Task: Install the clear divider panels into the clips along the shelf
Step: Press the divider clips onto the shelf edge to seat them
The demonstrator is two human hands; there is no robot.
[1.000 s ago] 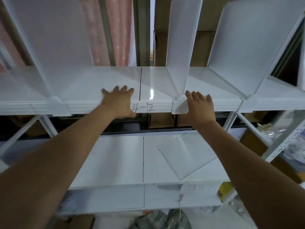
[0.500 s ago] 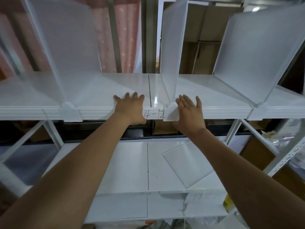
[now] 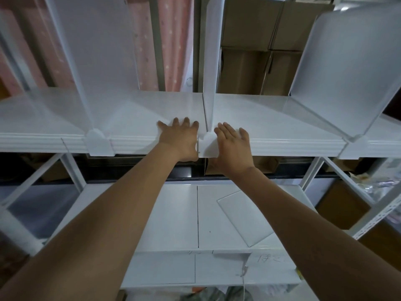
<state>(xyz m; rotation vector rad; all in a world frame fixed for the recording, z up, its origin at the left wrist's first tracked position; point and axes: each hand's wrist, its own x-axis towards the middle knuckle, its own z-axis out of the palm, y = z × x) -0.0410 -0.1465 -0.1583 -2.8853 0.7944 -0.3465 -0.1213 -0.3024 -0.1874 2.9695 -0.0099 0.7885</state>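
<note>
hands: left hand (image 3: 180,140), right hand (image 3: 233,144) flat, fingers straight, flanked clip (image 3: 207,147) at shelf (image 3: 134,144) front edge
step: judged it needed even two-sided pressure so divider panel (image 3: 210,61) seated plumb

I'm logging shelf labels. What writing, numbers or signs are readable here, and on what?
Nothing can be read for certain.
The handwritten dark marks on the white lower shelf's front panel: scrawled, partly cut off by the right forearm, unreadable.
The brown cardboard boxes and clear divider panels show no print.
</note>
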